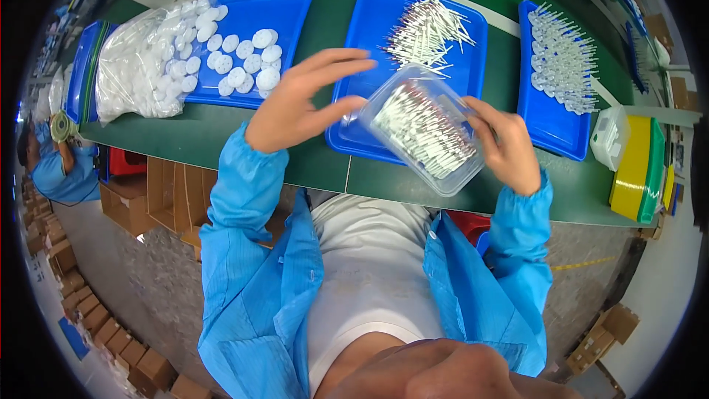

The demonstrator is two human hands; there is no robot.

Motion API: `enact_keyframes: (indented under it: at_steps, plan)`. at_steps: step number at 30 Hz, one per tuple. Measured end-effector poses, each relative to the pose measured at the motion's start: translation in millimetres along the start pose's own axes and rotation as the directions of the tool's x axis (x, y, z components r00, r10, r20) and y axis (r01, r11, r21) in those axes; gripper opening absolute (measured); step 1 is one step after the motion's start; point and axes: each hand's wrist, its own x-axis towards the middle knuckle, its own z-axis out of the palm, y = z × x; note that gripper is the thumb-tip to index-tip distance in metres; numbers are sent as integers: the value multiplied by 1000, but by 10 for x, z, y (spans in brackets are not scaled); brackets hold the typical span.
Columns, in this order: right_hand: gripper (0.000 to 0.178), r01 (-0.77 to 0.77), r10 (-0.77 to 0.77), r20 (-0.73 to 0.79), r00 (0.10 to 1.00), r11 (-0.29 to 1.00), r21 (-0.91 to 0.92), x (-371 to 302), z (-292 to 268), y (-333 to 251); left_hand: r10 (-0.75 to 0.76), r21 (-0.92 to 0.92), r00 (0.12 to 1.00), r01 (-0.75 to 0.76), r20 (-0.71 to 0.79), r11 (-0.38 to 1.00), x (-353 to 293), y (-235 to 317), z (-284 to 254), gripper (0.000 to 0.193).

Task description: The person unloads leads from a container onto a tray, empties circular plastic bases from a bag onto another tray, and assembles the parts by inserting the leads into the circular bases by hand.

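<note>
A clear plastic box [447, 185] packed with thin white sticks with dark reddish parts is tilted over the near part of the middle blue tray [362, 140]. My right hand [505, 140] grips its right edge, thumb and fingers bent around the rim. To the left of the box my left hand [306, 100] is open, its fingers stretched out toward the tray. Its thumb tip comes close to the box's left corner; whether it touches, I cannot tell. Behind the box, a loose pile of the same kind of white sticks [428, 33] lies in the middle tray.
The left blue tray [288, 11] holds white perforated discs [247, 59] and a clear bag of discs [136, 66]. In the right blue tray [550, 129] stand rows of clear stemmed pieces [565, 63]. A small clear container [610, 137] and a yellow-green box [636, 170] sit further right.
</note>
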Motion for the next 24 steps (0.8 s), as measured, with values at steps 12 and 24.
enact_keyframes:
  at_steps: [12,24]
  plan:
    - [19,391,-399,172,901,917,81,674,273,46,-339,4,892,354,298,935,-46,-114,525,29]
    - [19,351,-350,31,936,936,-13,-706,684,-201,-401,456,912,321,87,830,-7,479,448,30]
